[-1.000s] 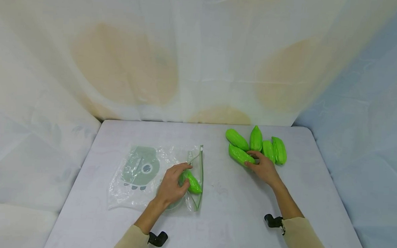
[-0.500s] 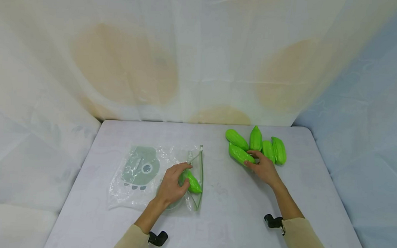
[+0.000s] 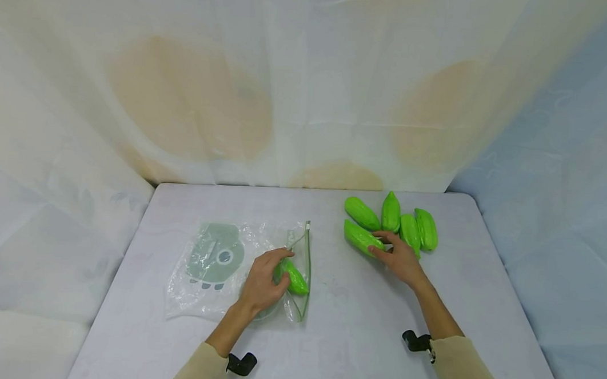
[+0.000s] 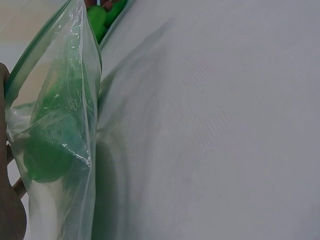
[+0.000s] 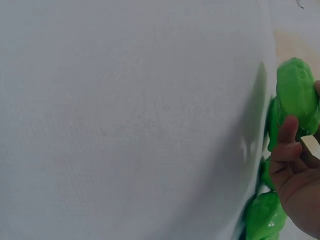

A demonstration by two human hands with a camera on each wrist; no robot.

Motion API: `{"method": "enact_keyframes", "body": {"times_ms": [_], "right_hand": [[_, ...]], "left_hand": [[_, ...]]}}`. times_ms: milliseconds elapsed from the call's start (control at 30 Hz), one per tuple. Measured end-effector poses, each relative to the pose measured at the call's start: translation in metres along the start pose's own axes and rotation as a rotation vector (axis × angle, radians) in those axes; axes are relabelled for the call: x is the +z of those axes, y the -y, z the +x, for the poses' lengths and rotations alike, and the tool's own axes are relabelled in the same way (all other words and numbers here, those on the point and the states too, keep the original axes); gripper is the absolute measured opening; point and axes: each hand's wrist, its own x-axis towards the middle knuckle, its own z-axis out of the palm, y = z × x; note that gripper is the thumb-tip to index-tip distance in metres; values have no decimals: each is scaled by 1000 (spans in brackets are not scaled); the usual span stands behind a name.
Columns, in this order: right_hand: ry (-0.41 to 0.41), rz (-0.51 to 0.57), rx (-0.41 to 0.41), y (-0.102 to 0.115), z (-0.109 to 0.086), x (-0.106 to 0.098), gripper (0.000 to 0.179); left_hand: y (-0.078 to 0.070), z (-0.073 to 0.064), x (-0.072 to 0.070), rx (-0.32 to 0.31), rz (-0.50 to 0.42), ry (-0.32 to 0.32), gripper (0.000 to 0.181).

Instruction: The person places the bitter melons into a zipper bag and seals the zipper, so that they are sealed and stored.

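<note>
In the head view my right hand (image 3: 401, 260) pinches the near end of a bright green, bumpy bitter melon (image 3: 359, 236) between thumb and fingers. The right wrist view shows this bitter melon (image 5: 296, 92) raised against the thumb. My left hand (image 3: 265, 280) grips the mouth side of a clear zip bag (image 3: 260, 236) with a grey-green printed figure. Another bitter melon (image 3: 296, 279) lies at the bag's mouth, under the left thumb and fingers. From the left wrist, the bag's film (image 4: 82, 150) stands lifted, with a green shape (image 4: 47, 157) inside.
Several more bitter melons lie behind and beside the right hand: one at the back left (image 3: 362, 214), one upright (image 3: 391, 211), one on the right (image 3: 426, 230). The white table (image 3: 347, 340) ends at a hanging curtain (image 3: 308, 98) at the back.
My right hand has shifted slightly left and nearer, drawing its bitter melon away from the others. More of the bitter melon beside its fingers shows. The left hand and bag stay put.
</note>
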Motion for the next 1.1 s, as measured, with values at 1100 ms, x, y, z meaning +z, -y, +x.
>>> {"method": "enact_keyframes", "body": {"times_ms": [1100], "right_hand": [[292,69,-119,39,-16,23,40]], "left_hand": [[-2,-2,-1,-13,-16,6,45]]}}
